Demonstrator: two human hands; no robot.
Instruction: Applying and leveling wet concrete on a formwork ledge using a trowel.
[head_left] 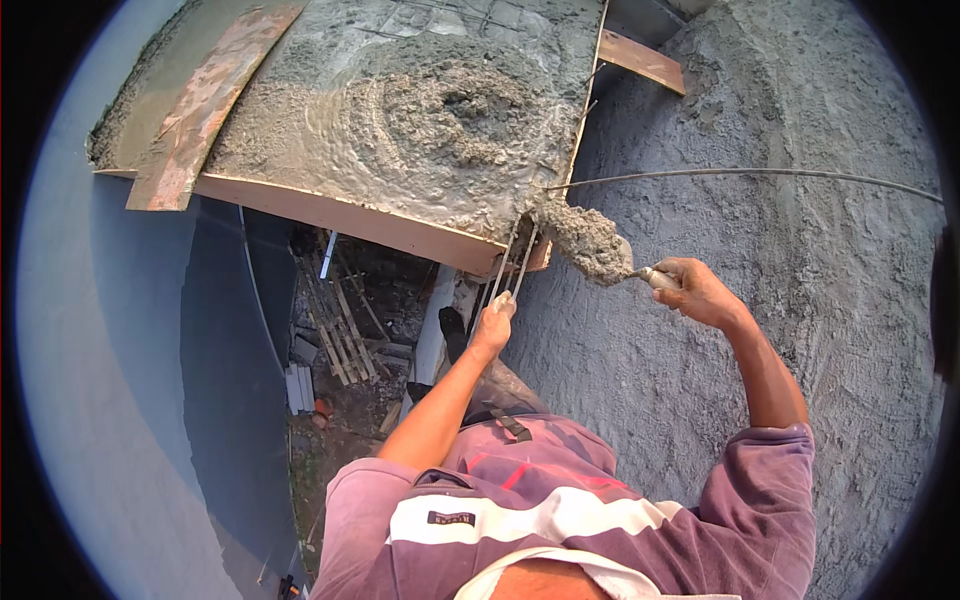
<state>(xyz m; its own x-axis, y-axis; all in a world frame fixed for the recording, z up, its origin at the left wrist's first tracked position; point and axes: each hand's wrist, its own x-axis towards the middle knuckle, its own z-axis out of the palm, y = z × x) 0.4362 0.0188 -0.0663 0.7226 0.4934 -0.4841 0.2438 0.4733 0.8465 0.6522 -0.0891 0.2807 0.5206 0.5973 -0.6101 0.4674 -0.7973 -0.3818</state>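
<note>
My right hand (695,292) is closed round the handle of a trowel (652,276). Wet concrete (590,243) is heaped over the trowel's blade, which points left to the slab's near right corner; only a sliver of blade shows. My left hand (497,318) grips thin metal rods (527,258) that stick out at that same corner. Above both hands lies the slab surface (330,125), covered with grey wet concrete, rough and lumpy near a hollow in its middle. Along its front edge runs a wooden form board (350,218).
A mortar-smeared plank (205,115) lies across the slab's left part. One bent rod (750,172) reaches right from the corner, before a rough grey wall (800,260). Far below, beyond the front edge, are stacked wooden slats (335,320) and rubble. Another board (642,62) juts out at upper right.
</note>
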